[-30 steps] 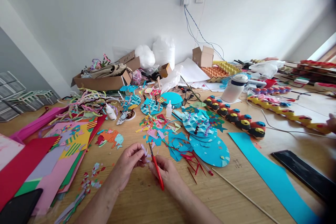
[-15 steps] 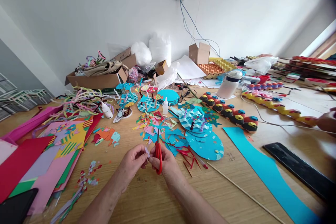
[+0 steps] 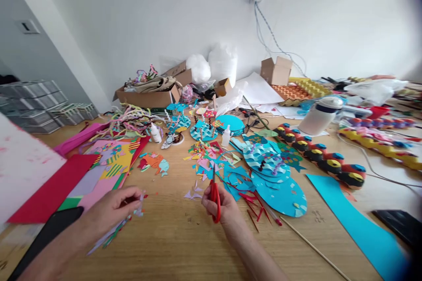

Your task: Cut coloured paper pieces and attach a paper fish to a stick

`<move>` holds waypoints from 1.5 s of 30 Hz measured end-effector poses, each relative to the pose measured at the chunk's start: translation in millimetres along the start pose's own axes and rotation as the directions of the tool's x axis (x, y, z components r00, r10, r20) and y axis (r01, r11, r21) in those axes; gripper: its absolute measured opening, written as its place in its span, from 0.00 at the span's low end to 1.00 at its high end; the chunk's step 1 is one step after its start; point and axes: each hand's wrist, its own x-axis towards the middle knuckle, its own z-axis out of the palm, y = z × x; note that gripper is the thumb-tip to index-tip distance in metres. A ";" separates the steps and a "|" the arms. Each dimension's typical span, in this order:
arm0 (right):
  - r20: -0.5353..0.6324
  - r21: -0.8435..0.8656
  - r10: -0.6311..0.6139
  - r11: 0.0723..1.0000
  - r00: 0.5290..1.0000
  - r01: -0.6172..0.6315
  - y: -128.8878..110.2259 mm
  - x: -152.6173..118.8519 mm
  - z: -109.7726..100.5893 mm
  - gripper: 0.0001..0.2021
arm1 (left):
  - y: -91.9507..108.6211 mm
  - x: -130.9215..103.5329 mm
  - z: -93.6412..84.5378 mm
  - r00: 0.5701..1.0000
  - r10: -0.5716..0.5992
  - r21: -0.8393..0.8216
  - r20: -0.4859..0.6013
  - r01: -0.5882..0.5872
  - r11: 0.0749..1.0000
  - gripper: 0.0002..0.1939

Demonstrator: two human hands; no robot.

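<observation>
Red-handled scissors (image 3: 215,197) are in my right hand (image 3: 220,204), the blades pointing away from me. My left hand (image 3: 123,204) is over the small coloured scraps at the left, its fingertips pinched together; a bit of lilac paper shows at them, but whether it is held is too small to tell. Beneath that hand lie thin paper strips (image 3: 114,235). Between the hands, lilac paper pieces (image 3: 194,193) rest on the wooden table (image 3: 165,246). Orange and light blue paper fish (image 3: 154,162) lie beyond my left hand.
Coloured paper sheets (image 3: 52,189) and a black phone (image 3: 49,237) are at the left. Blue discs (image 3: 283,193), red strips, a wooden stick (image 3: 313,246) and a long blue sheet (image 3: 352,224) lie at the right. Two small white bottles (image 3: 226,136) stand further back.
My left hand has moved left, away from the scissors, to the scraps. My right hand still holds the scissors. Lilac pieces now lie between the hands. The view has turned left.
</observation>
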 end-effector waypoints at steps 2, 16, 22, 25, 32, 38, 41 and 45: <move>0.004 -0.009 -0.006 1.000 1.000 0.006 0.1 -1.1 -0.5 0.13 | -19.3 -11.7 -24.4 1.000 -0.004 0.169 -0.008 0.005 0.986 0.08; -0.013 -0.047 0.009 0.999 1.000 -0.009 4.7 0.1 -1.3 0.14 | -67.2 -35.0 -30.8 0.975 -0.219 0.735 -0.022 0.164 0.657 0.07; -0.026 -0.059 -0.028 0.998 0.999 0.027 4.2 -1.7 -1.0 0.13 | -58.4 -29.6 -41.6 0.996 -0.084 0.718 -0.022 0.074 0.692 0.09; -0.138 -0.090 -0.156 0.985 0.978 0.144 -0.1 -5.5 -1.2 0.12 | -34.6 -14.0 -33.5 0.997 0.061 0.662 -0.054 -0.009 0.750 0.10; -0.426 -0.083 -0.375 0.922 0.823 0.378 -10.6 -6.8 -13.1 0.09 | 44.5 41.4 46.5 0.923 0.318 0.611 0.219 -0.384 0.693 0.11; -0.485 -0.040 -0.400 0.898 0.777 0.437 -14.9 -3.6 -20.8 0.09 | 72.4 105.8 93.0 0.866 0.355 0.573 0.351 -0.499 0.651 0.10; -0.498 -0.027 -0.400 0.894 0.770 0.447 -15.4 -2.4 -22.1 0.09 | 70.4 136.5 100.6 0.871 0.339 0.580 0.356 -0.490 0.651 0.09; -0.491 -0.016 -0.381 0.903 0.783 0.429 -16.4 -1.6 -20.9 0.09 | 62.4 164.9 105.3 0.895 0.306 0.614 0.324 -0.445 0.652 0.10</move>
